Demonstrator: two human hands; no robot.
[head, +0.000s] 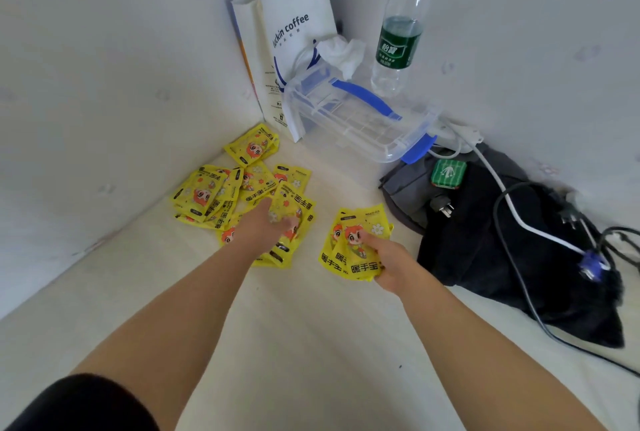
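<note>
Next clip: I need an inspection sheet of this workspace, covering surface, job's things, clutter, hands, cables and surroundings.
Surface: white padded surface, soft-looking.
Job's things: loose yellow packets scattered at left; packet stack fanned out in the right hand.
Clutter: clear box lying tilted, paper bag, water bottle, tissue, dark clothing with a green tin on it.
Hands: left hand is on the loose yellow packets, grip unclear; right hand grips the packet stack.
Cables: white cable and black cable run over the dark clothing; blue plug lies there.
Surroundings: white walls meeting in a corner.
</note>
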